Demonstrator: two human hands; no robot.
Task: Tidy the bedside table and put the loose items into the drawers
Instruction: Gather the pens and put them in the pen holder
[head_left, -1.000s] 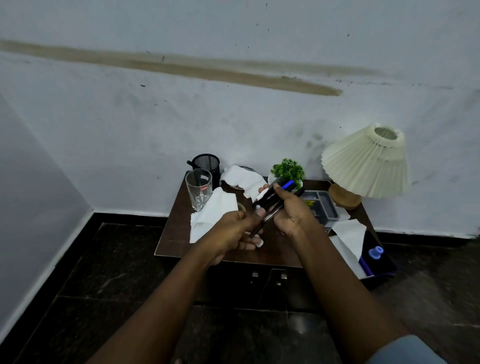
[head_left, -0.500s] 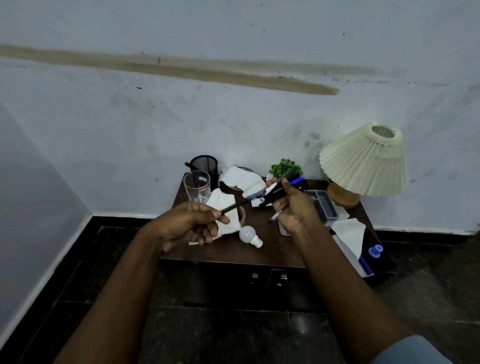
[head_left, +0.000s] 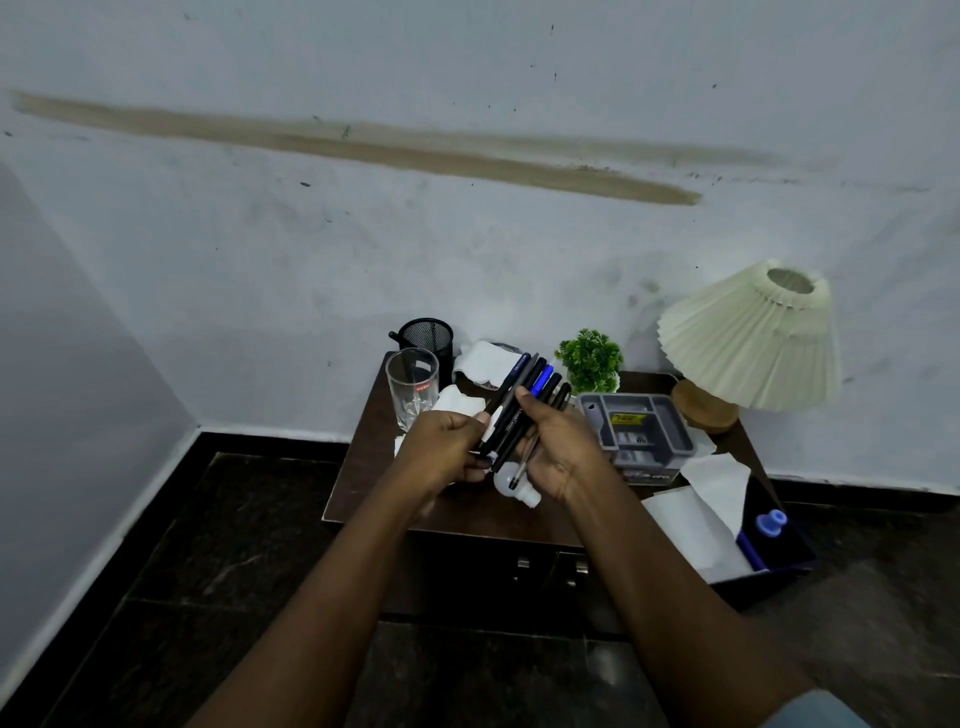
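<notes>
1. While your hands meet above the table (head_left: 374, 488), both grasp one bundle of pens (head_left: 524, 395). Your left hand (head_left: 447, 449) curls its fingers round the lower ends, and your right hand (head_left: 563, 447) clamps the middle, thumb on top.
2. The pens fan up and to the right, dark barrels side by side, one with a blue cap. A thinner pen hangs low out of your right palm.
3. Just below your hands a white bulb (head_left: 511, 483) lies on its side on the table, partly hidden by them.
4. To your left a glass (head_left: 413, 387) stands upright with a tissue (head_left: 460, 404) just beside it. Behind the glass is a black mesh cup (head_left: 427, 338), and next to that a crumpled tissue (head_left: 485, 358).
5. Behind the pens you have a small green plant (head_left: 592, 358). Right of it sits a grey tray (head_left: 592, 423) with compartments; what lies in them is too small to tell.
6. At the far right corner stands a lamp (head_left: 753, 338), its pleated shade tilted over a wooden base.
7. Past the table's right edge a drawer (head_left: 787, 548) stands open, holding white paper (head_left: 691, 525) and a blue thing (head_left: 771, 522). More paper lies between tray and drawer.
8. Two handles (head_left: 523, 564) show on the dark front under the tabletop.
</notes>
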